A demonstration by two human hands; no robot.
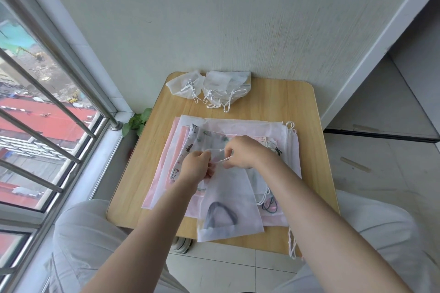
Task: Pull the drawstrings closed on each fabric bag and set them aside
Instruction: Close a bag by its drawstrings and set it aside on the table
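Note:
A white translucent drawstring bag with a dark curved thing inside lies on top of a stack of flat fabric bags on a small wooden table. My left hand grips the bag's mouth at its left side. My right hand pinches the white drawstring beside it. Closed white bags with tied cords lie bunched at the table's far edge.
A wall stands right behind the table. A barred window runs along the left, with a small green plant by the table's left corner. My knees in light trousers flank the near edge. White cords hang off the table's front right.

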